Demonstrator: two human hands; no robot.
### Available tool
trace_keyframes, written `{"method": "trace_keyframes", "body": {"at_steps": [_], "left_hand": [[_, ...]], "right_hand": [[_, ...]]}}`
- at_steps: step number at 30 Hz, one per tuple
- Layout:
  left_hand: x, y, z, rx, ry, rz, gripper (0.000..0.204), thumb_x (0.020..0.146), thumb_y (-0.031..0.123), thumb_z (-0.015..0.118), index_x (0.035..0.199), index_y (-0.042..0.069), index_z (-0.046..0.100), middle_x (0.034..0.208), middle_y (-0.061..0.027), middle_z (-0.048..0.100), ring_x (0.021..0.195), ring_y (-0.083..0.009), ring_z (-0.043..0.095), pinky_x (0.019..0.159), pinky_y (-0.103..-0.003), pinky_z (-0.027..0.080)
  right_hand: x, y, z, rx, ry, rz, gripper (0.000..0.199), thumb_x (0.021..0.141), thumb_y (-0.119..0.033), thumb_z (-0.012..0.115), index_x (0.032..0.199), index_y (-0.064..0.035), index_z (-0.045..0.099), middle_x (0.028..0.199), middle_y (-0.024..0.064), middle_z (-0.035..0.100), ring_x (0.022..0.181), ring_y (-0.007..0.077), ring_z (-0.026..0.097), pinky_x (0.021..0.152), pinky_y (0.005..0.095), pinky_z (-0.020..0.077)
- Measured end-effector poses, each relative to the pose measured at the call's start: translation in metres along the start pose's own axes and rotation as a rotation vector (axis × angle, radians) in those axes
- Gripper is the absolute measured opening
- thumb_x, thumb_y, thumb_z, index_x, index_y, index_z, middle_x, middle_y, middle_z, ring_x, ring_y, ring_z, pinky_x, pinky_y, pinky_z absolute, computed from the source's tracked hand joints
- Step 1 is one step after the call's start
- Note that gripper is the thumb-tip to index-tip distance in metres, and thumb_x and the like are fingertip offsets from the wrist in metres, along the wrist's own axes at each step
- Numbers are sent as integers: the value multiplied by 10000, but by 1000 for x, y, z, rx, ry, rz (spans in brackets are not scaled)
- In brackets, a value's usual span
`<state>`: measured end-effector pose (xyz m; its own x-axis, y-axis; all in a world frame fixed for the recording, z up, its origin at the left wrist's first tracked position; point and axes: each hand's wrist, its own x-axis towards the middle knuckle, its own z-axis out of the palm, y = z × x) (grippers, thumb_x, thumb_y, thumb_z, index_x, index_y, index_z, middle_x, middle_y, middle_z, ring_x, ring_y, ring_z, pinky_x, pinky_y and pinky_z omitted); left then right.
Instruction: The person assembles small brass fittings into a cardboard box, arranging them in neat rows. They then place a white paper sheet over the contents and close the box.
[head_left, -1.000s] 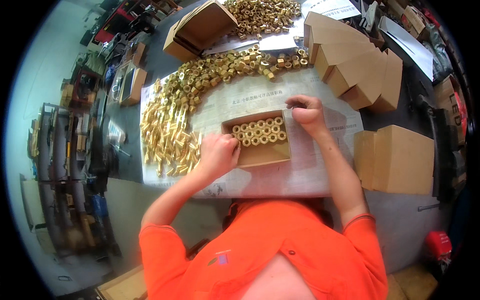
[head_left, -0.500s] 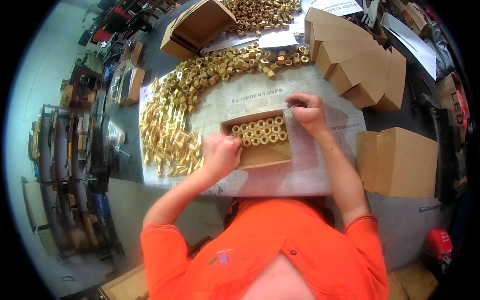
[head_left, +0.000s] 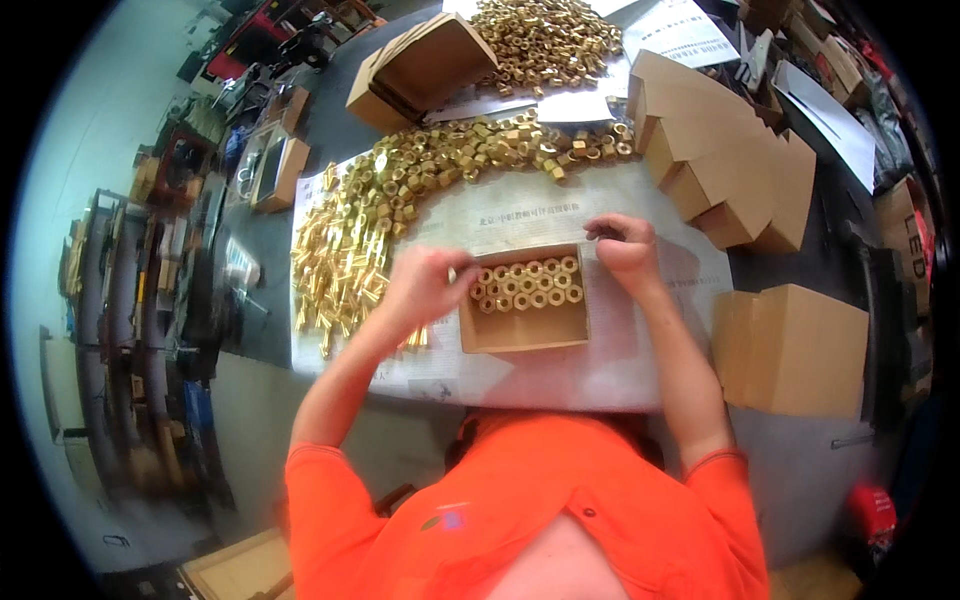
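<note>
A small open cardboard box lies on the newspaper in front of me. Brass hex nuts fill its far part in neat rows, hole side up; bare cardboard shows in the near part. My left hand is at the box's far left corner, thumb and fingers pinched together and slightly blurred. Just beyond the right wall, my right hand is raised with its fingers curled in. Whatever either hand may hold is too small or hidden. Left of the box spreads a pile of slender brass fittings.
Loose brass nuts form an arc across the far newspaper, with another heap behind. An open carton stands far left of that heap. Overlapping cardboard boxes and a closed-looking box line the right side.
My left hand has drawn back leftward from over the nut rows to the box's corner. My right hand stays curled by the right wall. The whole view has shifted slightly.
</note>
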<state>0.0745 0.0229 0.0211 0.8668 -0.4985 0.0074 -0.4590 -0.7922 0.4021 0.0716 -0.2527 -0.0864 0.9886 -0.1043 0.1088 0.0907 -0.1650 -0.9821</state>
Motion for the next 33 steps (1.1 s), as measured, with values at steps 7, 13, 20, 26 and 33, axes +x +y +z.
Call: {"method": "trace_keyframes", "body": {"at_steps": [7, 13, 20, 26, 33], "left_hand": [[68, -29, 11, 8, 116, 4, 169, 794, 191, 665, 845, 34, 700, 749, -116, 680, 646, -223, 650, 605, -333, 497], [149, 8, 61, 70, 163, 50, 210, 825, 291, 629, 836, 92, 695, 745, -129, 665, 695, -315, 644, 619, -411, 508], [164, 17, 85, 187, 119, 97, 272, 770, 306, 658, 954, 111, 612, 747, -111, 661, 742, -314, 652, 651, -441, 514], [154, 11, 79, 271, 7, 167, 270, 754, 281, 645, 959, 110, 611, 763, -133, 656, 765, -322, 644, 662, -442, 505], [148, 9, 80, 286, 14, 183, 189, 758, 253, 629, 849, 88, 632, 743, -133, 648, 756, -318, 641, 657, -444, 502]], "right_hand": [[2, 8, -3, 78, -14, 11, 269, 660, -27, 515, 863, 4, 690, 744, 52, 669, 714, 100, 605, 681, 231, 487], [4, 3, -3, 30, -49, -45, 265, 661, -56, 528, 864, 5, 686, 755, 64, 678, 714, 107, 615, 665, 237, 492], [0, 1, 0, 36, 6, -24, 261, 654, -67, 531, 853, -7, 688, 732, 84, 682, 683, 120, 631, 660, 247, 500], [2, 2, -1, 27, -1, -38, 257, 656, -61, 524, 846, -12, 691, 728, 76, 681, 677, 120, 629, 654, 243, 503], [2, 1, -2, 15, -10, -38, 268, 668, -50, 516, 863, -4, 693, 734, 74, 681, 692, 111, 626, 663, 239, 500]]}}
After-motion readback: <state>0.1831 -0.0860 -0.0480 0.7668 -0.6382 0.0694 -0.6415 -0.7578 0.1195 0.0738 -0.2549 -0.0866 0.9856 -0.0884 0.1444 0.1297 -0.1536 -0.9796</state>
